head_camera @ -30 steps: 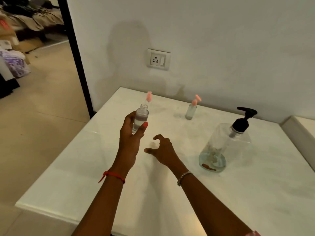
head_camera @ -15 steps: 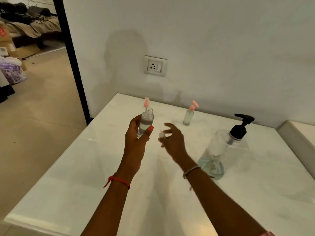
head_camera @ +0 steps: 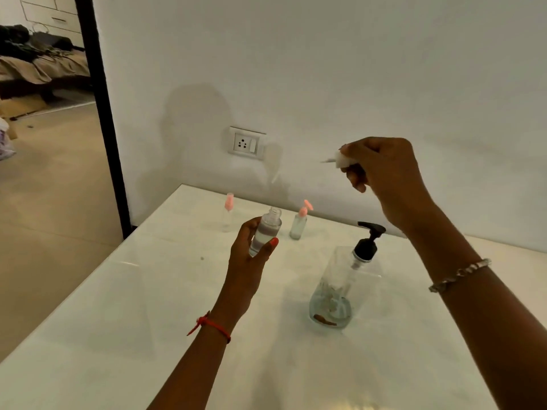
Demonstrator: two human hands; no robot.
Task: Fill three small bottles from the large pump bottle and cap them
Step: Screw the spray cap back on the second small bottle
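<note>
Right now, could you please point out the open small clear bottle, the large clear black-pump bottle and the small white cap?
Open small clear bottle [head_camera: 267,230]: head view, on its clear body.
Large clear black-pump bottle [head_camera: 336,287]: head view, on its clear body wall.
Small white cap [head_camera: 341,161]: head view, on its white side.

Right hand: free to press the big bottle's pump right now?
Probably not: the right hand pinches a white cap, though nothing blocks the black pump below it.

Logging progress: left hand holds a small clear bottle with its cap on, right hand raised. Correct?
No: the head view shows the small clear bottle in the left hand uncapped, neck open. The right hand is raised, gripping a small white cap.
</note>
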